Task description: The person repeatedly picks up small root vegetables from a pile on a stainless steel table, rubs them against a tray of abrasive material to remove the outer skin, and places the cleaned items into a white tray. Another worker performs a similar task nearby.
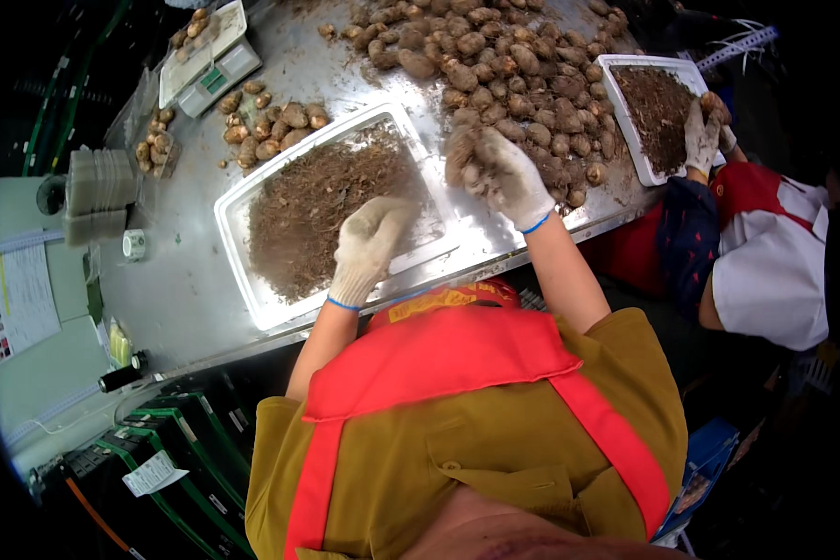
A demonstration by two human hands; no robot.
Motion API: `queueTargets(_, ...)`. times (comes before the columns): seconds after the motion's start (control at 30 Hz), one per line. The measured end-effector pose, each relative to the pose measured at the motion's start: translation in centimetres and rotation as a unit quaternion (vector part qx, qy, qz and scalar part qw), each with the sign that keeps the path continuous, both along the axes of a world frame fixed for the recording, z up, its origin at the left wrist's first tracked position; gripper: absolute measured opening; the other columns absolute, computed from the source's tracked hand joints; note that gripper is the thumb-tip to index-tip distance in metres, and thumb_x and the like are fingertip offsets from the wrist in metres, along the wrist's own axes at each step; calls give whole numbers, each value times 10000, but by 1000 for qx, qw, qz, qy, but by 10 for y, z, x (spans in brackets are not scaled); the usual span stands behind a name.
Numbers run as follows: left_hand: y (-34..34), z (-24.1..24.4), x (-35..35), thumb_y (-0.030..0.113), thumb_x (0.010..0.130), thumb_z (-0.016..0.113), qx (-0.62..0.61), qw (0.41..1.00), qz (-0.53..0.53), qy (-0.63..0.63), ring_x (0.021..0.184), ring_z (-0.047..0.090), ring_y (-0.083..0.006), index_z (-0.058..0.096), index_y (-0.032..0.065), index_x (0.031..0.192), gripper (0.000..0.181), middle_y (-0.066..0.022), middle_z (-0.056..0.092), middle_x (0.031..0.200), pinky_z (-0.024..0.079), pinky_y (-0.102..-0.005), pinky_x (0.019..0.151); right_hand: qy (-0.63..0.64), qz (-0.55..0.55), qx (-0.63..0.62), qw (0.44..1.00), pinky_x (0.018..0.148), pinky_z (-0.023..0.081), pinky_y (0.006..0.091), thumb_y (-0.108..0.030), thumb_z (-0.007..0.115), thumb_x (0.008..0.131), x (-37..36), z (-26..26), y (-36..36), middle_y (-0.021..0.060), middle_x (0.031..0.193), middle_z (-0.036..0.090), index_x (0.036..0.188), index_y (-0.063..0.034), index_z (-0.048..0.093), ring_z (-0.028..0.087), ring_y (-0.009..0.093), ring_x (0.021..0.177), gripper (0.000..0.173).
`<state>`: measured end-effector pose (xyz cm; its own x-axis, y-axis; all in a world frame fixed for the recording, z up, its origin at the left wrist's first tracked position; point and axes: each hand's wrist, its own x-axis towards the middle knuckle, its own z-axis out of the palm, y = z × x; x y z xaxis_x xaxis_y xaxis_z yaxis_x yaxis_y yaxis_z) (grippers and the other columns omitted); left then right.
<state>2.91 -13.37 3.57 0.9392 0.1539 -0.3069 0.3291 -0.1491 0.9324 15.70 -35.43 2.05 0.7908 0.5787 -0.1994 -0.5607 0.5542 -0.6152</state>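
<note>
My left hand [374, 238], in a dirty white knit glove with a blue cuff edge, is over the near right part of a white plastic tray [234, 241]. Its fingers are curled and blurred, so whether anything is in them cannot be told. A layer of brown fibrous peelings [322, 203] covers much of the tray's bottom. My right hand [514, 178], gloved alike, is raised to the right of the tray, its soiled fingers closed around a blurred brown taro corm [462, 150]. Beyond that hand a large heap of hairy taro corms [525, 91] spreads over the metal table [175, 294].
Cleaner corms [280, 129] lie behind the tray. A digital scale [217, 73] stands back left, near stacked clear plastic containers [99, 189] and a label roll [134, 245]. At right, a co-worker's gloved hand [701, 136] holds a corm beside another white tray [637, 150].
</note>
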Motion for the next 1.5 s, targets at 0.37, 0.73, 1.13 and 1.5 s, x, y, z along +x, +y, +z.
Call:
queueTargets(0.37,36,-12,0,88,945,609,-78,991,-76,-80,1231,579,-216,397,-30,1498,604,-159,577,1391,484,-334,1033,-201,0,-272,941,637,549,237,-124,631,951,-70,30,62,96,1032,706,1383,27,544,656,109,701,466)
queueTargets(0.73,68,9,-3,108,867,621,-14,969,-213,-124,1255,568,-214,560,9,1402,548,-118,625,1357,405,-329,1105,-518,127,-565,630,859,518,453,-433,476,985,-71,62,58,189,1041,676,1076,-71,682,651,389,993,426)
queueTargets(1.13,77,6,-15,52,869,658,205,945,-138,-213,1140,644,-276,601,75,1371,506,-157,677,1192,492,-321,998,-576,-11,-583,573,699,529,457,-370,542,976,-97,38,95,165,789,653,829,-92,631,656,376,787,326)
queueTargets(1.5,100,-14,-17,119,993,612,-293,954,-4,-70,914,678,-253,383,-41,1488,568,-194,640,1177,575,-355,790,-467,48,-564,679,833,535,417,-360,620,926,-111,40,107,167,1007,706,1030,-68,712,672,358,952,323)
